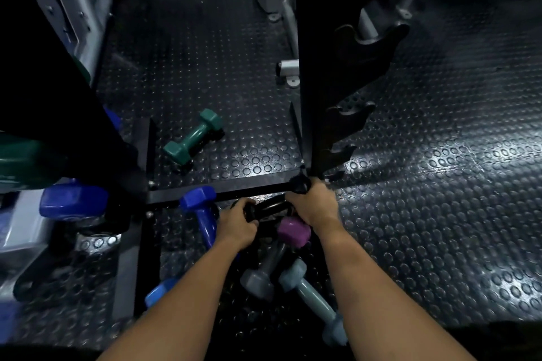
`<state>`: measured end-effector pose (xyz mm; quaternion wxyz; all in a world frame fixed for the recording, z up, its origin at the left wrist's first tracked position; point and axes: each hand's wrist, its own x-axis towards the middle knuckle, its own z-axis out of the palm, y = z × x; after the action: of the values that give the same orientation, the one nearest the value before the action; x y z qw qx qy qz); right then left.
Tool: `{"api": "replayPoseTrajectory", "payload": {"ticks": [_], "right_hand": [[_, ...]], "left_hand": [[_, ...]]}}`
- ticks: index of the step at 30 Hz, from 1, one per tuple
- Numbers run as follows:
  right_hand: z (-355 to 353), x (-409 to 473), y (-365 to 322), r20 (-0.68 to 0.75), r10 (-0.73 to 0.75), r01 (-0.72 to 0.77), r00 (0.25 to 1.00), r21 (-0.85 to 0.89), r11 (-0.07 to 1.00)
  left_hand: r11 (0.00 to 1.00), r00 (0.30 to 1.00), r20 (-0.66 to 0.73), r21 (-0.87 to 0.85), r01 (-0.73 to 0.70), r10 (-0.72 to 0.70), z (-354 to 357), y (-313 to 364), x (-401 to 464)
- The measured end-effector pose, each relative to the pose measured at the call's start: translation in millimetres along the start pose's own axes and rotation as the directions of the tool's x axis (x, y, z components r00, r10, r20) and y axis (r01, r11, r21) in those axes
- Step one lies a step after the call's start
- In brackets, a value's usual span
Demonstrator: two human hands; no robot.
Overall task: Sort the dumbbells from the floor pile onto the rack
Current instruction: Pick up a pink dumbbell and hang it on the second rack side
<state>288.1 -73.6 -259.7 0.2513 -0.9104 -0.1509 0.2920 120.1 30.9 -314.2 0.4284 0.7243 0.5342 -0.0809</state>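
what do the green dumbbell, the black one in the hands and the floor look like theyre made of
Green dumbbell: likely a matte vinyl or neoprene coating over metal, judging by its even colour and soft sheen.
Black dumbbell, held by the left hand and right hand: glossy, with bright highlights; rubber or painted metal, hard to tell.
Floor: dark studded rubber matting, going by the raised round dots and dull shine.

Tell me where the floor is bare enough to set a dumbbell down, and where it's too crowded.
Free: the studded floor right of the rack upright, and the patch inside the rack base around the green dumbbell. Crowded: under both hands, where the left hand and right hand grip a black dumbbell over blue, purple and grey ones.
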Motion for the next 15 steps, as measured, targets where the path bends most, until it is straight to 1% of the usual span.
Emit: {"api": "replayPoseTrajectory", "payload": {"ticks": [2,4,6,8,10,11,12,13,15], "right_hand": [[9,-8,-13,-0.017,-0.062,0.062,0.998,-0.013,0.998],[18,-14,-23,-0.010,-0.087,0.087,0.996,0.027,0.996],[25,-15,-32,0.013,-0.118,0.116,0.993,0.068,0.991],[30,-11,-38,0.095,-0.197,0.192,0.976,0.064,0.979],[32,-8,-50,0.202,-0.262,0.232,0.944,0.161,0.959],[33,-8,-56,0.238,-0.264,0.212,0.935,0.224,0.951],[32,-7,-60,0.239,-0.245,0.176,0.939,0.276,0.945],[31,-6,-60,0.205,-0.216,0.147,0.955,0.303,0.941],[23,-6,-47,0.039,-0.196,0.177,0.980,0.278,0.944]], "left_hand": [[0.998,0.998,-0.038,-0.056,0.042,-0.044,-10,-9,-3],[0.994,0.995,-0.063,-0.082,0.069,-0.074,-19,-17,-8],[0.994,0.989,-0.119,-0.079,0.081,-0.090,-27,-25,-11],[0.989,0.980,-0.148,-0.083,0.124,-0.136,-32,-34,-10],[0.986,0.973,-0.156,-0.027,0.167,-0.169,-36,-39,-14],[0.981,0.968,-0.166,0.011,0.193,-0.188,-39,-39,-19],[0.974,0.962,-0.174,0.051,0.221,-0.209,-40,-40,-22],[0.964,0.955,-0.180,0.083,0.254,-0.236,-41,-41,-26],[0.948,0.946,-0.178,0.120,0.294,-0.271,-40,-43,-32]]}}
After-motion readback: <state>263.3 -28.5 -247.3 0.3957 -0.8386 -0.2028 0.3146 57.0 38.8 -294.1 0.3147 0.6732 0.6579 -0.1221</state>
